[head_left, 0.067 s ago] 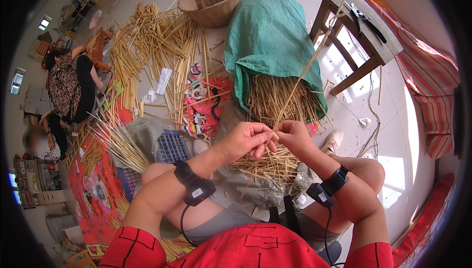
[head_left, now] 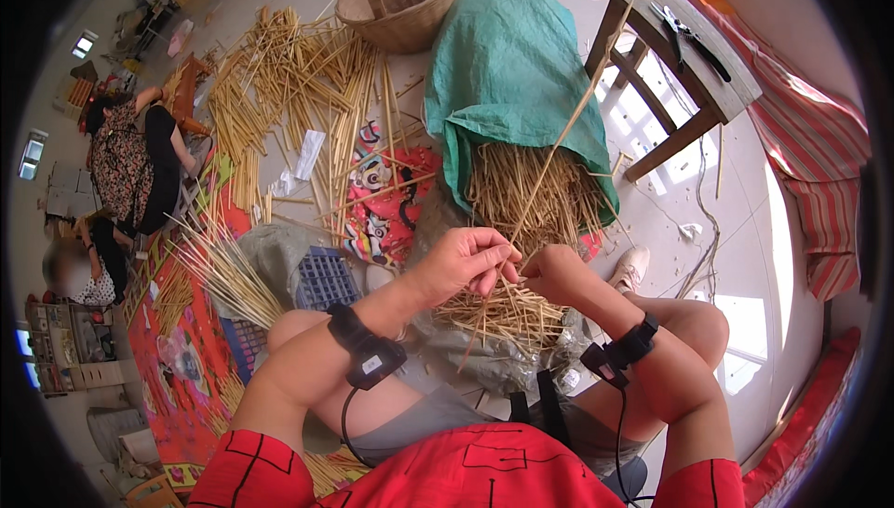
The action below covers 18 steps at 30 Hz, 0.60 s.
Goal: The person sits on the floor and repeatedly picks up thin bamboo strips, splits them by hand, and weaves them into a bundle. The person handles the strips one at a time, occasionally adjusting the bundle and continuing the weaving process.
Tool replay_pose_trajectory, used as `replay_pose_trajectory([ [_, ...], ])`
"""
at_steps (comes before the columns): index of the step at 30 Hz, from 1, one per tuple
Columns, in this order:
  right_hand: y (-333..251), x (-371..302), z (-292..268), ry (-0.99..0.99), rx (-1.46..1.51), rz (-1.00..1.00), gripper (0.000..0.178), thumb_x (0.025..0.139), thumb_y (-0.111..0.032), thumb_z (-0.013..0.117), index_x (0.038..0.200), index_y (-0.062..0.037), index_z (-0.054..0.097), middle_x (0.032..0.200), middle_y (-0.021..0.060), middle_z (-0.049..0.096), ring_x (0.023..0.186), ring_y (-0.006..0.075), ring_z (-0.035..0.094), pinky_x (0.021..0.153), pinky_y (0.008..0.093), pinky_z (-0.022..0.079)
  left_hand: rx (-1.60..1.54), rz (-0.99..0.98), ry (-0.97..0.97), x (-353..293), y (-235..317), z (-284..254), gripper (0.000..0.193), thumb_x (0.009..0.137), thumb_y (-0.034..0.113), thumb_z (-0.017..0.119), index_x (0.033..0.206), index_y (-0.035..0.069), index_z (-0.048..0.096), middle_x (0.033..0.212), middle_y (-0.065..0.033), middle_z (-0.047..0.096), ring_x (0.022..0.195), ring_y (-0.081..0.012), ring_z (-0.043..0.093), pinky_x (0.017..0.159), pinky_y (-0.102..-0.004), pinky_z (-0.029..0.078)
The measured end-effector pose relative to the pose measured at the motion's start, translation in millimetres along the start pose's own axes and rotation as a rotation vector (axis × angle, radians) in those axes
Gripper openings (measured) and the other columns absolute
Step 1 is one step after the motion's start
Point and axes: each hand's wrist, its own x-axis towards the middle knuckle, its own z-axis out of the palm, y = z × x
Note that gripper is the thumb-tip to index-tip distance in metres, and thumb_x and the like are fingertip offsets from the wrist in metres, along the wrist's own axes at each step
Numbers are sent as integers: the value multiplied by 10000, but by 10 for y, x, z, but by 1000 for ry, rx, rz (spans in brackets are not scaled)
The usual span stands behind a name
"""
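A long, thin straw stalk (head_left: 562,135) slants up and right from my hands toward the wooden stool. My left hand (head_left: 466,261) pinches its lower end between thumb and fingers. Just to the right, a small gap away, my right hand (head_left: 554,273) is curled closed; whatever its fingers may hold is hidden. Beneath both hands lies a heap of cut straw (head_left: 521,317) on clear plastic. Beyond it, more straw (head_left: 531,182) spills from the mouth of a green woven sack (head_left: 512,66).
A wooden stool (head_left: 643,0) at the upper right carries pliers (head_left: 687,40). Behind the sack stands a wicker basket (head_left: 410,5). Loose stalks (head_left: 289,89) cover the floor at the upper left. A blue plastic crate (head_left: 326,277) sits by my left knee. Two people (head_left: 135,168) sit far left.
My right hand has drawn slightly right and down, away from my left fingers, and curled in. The stalk's far end has swung left. My left hand stays nearly still.
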Motion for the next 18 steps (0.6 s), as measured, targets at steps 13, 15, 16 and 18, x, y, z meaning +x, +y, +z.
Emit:
replay_pose_trajectory([
  [13,-140,-16,-682,471,1214,-138,142,899,-141,632,957,-12,622,726,-16,585,620,55,511,577,199,404,226,-109,44,53,-155,-7,163,955,138,528,995,-13,577,838,-60,660,580,-52,548,504,-184,433],
  [15,-137,-6,-590,431,1168,-121,140,900,-153,636,911,-16,611,709,-16,578,621,53,508,580,191,397,208,-69,152,65,-145,83,139,940,117,552,993,-9,577,828,-49,657,584,-54,554,498,-187,439],
  [16,-157,-1,-539,409,1186,-123,131,897,-148,640,882,-23,604,699,-12,580,622,54,511,573,190,397,214,-6,185,86,-148,102,130,933,109,564,991,-7,578,821,-46,656,581,-54,553,495,-189,440],
  [18,-227,-27,-429,379,1176,-75,118,884,-139,658,877,-26,622,727,-15,600,633,47,514,574,192,404,225,122,250,127,-141,118,118,917,92,588,986,-3,579,807,-40,653,575,-54,552,488,-192,443],
])
